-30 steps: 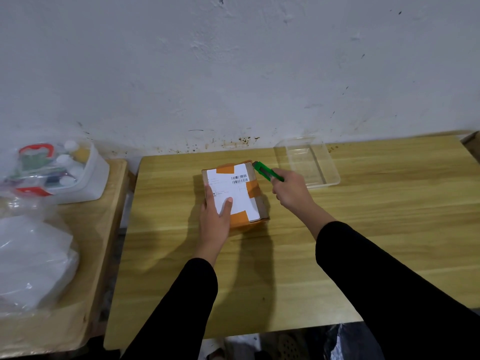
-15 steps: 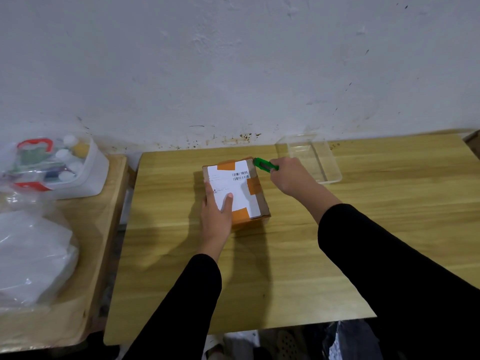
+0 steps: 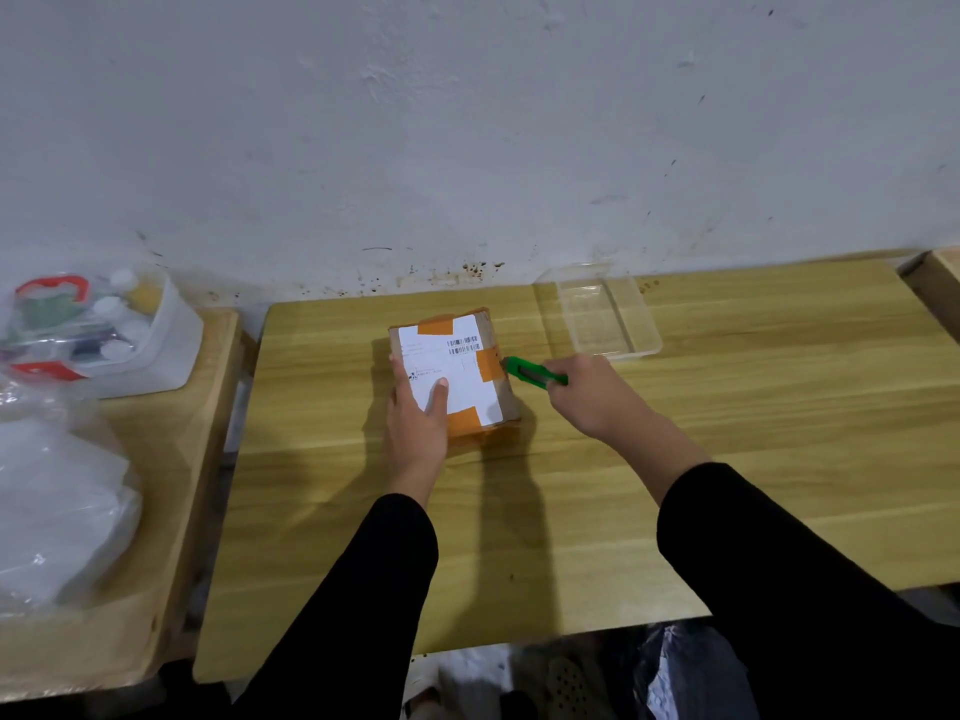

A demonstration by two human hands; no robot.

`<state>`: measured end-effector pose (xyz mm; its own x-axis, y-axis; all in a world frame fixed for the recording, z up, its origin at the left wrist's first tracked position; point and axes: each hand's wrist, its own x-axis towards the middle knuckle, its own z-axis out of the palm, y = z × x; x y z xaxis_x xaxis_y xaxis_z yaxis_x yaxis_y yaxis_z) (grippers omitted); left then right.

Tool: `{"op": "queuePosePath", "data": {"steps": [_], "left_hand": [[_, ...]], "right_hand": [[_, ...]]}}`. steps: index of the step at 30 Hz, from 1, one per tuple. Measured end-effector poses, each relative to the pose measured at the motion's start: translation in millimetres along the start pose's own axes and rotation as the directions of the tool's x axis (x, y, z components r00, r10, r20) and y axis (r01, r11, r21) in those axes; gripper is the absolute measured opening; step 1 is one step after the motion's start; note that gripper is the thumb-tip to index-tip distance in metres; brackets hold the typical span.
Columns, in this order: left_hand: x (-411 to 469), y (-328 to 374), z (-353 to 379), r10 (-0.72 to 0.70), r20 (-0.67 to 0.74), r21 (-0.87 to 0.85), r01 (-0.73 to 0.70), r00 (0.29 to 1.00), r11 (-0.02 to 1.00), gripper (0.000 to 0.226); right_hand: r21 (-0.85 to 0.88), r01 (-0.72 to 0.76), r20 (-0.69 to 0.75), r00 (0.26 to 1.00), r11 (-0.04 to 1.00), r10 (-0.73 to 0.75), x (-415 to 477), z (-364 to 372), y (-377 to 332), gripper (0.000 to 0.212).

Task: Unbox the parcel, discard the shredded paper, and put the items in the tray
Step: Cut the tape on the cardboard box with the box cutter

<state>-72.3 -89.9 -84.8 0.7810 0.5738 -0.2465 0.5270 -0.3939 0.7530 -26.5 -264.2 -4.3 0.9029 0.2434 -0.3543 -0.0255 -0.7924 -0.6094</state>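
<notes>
A brown cardboard parcel (image 3: 470,350) with orange tape and a white shipping label lies on the wooden table (image 3: 571,501). My left hand (image 3: 418,415) rests flat on its near left part, thumb on the label. My right hand (image 3: 592,392) grips a green box cutter (image 3: 532,374), whose tip touches the parcel's right side at the orange tape. A clear plastic tray (image 3: 597,314) stands empty behind and to the right of the parcel, near the wall.
A second, lower table (image 3: 171,491) at the left carries a white bin (image 3: 150,350) of bottles and a bulky clear plastic bag (image 3: 57,491). A white wall runs along the back. Another wooden edge (image 3: 935,278) shows at the far right.
My right hand has drawn the green cutter from the parcel's far right corner down along its right side toward me. My left hand stays on the parcel.
</notes>
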Motion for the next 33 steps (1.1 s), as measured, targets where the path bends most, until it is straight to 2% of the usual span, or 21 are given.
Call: {"op": "queuePosePath", "data": {"steps": [4,7,11,13,15,17,20,24,28,30,33], "left_hand": [[-2,0,0,-0.003,-0.002,0.009,0.003,1.000,1.000,0.068],[-1,3,0,-0.017,-0.009,0.012,0.017,1.000,1.000,0.068],[-3,5,-1,-0.017,0.013,-0.024,0.017,1.000,1.000,0.068],[-4,7,-4,0.006,-0.001,0.039,-0.006,1.000,0.999,0.068],[-3,12,-10,0.091,-0.011,0.179,-0.088,0.996,0.980,0.067],[3,22,-18,0.239,0.043,0.354,-0.239,0.970,0.904,0.065],[20,41,-29,0.412,0.240,0.486,-0.477,0.879,0.733,0.064],[54,49,-28,0.421,0.433,0.551,-0.604,0.797,0.576,0.070],[84,49,-20,0.382,0.543,0.567,-0.662,0.748,0.490,0.074],[89,46,-17,0.377,0.532,0.577,-0.651,0.758,0.493,0.073],[88,42,-14,0.351,0.380,0.610,-0.517,0.856,0.600,0.069]], "right_hand": [[0.064,-0.002,-0.007,1.000,0.998,0.003,-17,7,11,0.025],[0.089,0.008,-0.008,1.000,0.996,-0.008,-31,9,22,0.029],[0.157,0.017,-0.099,0.995,0.987,-0.001,-43,5,32,0.036],[0.221,0.022,-0.165,0.986,0.975,0.015,-42,0,34,0.034],[0.255,0.035,-0.209,0.978,0.966,0.019,-36,-4,34,0.034],[0.253,0.054,-0.219,0.976,0.966,0.002,-27,-5,32,0.036],[0.262,0.080,-0.224,0.974,0.962,-0.020,-12,-1,26,0.037],[0.275,0.071,-0.205,0.979,0.959,-0.014,7,6,22,0.040],[0.279,0.050,-0.204,0.979,0.959,0.008,23,8,22,0.042],[0.279,0.043,-0.196,0.981,0.959,0.013,30,8,23,0.042],[0.277,0.043,-0.176,0.984,0.960,0.007,36,9,23,0.043]]}}
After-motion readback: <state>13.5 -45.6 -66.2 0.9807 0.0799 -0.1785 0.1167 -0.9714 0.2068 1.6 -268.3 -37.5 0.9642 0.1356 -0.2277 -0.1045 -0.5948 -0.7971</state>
